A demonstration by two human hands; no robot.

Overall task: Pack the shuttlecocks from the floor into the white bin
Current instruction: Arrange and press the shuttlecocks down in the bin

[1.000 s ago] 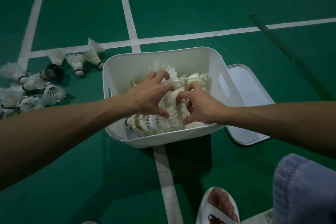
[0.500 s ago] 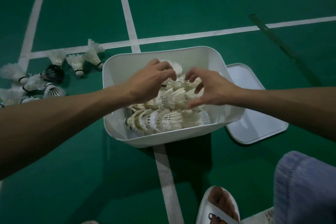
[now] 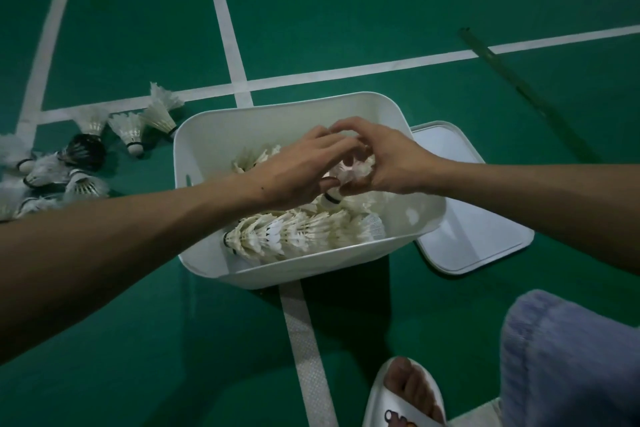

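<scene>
The white bin [image 3: 204, 146] stands on the green court floor and holds several nested rows of white shuttlecocks [image 3: 294, 234]. Both hands hover over the bin's middle, fingertips touching. My right hand [image 3: 391, 159] grips a white shuttlecock [image 3: 349, 172] with its black-banded cork pointing down. My left hand [image 3: 298, 170] curls against the same shuttlecock from the left. More loose shuttlecocks [image 3: 128, 130] lie on the floor left of the bin, one of them black [image 3: 85, 151].
The bin's white lid [image 3: 478, 232] lies flat on the floor to the right, partly under the bin. White court lines cross the floor. My foot in a white sandal [image 3: 405, 395] and a blue-clad knee [image 3: 568, 357] are at bottom right.
Both hands have risen from the shuttlecock pile and come together above the bin. My right hand now grips one shuttlecock lifted off the pile.
</scene>
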